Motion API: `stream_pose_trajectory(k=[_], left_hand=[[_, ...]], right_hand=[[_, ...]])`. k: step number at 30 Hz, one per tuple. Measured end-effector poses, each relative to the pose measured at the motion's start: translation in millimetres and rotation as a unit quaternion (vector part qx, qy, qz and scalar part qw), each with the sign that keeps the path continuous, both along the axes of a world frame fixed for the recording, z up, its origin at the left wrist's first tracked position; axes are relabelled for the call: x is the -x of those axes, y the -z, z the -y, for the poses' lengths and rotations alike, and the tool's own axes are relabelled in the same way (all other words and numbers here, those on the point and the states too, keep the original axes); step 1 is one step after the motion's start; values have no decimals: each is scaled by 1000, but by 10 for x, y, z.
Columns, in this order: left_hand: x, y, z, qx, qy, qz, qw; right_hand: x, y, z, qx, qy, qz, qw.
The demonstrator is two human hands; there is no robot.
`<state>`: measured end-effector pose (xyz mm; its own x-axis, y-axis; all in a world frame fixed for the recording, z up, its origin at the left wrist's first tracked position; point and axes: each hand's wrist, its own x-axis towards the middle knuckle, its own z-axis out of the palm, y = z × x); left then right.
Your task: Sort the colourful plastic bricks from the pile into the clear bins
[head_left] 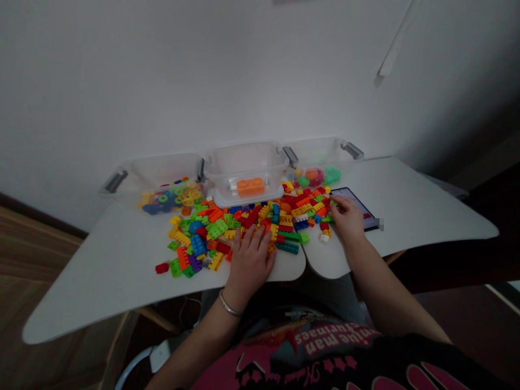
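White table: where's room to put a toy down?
Biggest patches: the left end of the table, between the left bin, a lone red brick and the edge; and the right end, beyond the screen. A small gap lies at the front edge, between left hand and right hand. Crowded: the middle, where bricks pile up before the middle bin.

- The place looked like a room in a home.
- Colourful toy bricks [218, 229] and clear plastic bins [246, 161] sat on a white table [422, 206] (more playroom than workshop).
- A plain, pale wall [244, 70] rose right behind the table.
- The person wore a casual printed shirt [325, 349].
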<state>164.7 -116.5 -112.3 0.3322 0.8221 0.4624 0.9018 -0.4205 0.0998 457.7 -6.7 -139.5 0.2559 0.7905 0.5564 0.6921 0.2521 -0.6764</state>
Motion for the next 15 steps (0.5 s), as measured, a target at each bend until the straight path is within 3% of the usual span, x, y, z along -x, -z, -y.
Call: stream_pose_trajectory(k=[5, 9, 12, 15], left_hand=[[9, 0, 13, 13, -5, 0, 1000], [25, 15, 27, 4, 0, -1, 1000], [34, -13, 35, 3, 8, 6, 1000], [37, -112, 15, 28, 5, 62, 998]], right_hand=[[13, 1, 5, 35, 16, -50, 998], [135, -106, 75, 13, 4, -53, 998], [357, -240, 180, -10, -39, -31, 999], [665, -371, 305, -20, -124, -16, 992]])
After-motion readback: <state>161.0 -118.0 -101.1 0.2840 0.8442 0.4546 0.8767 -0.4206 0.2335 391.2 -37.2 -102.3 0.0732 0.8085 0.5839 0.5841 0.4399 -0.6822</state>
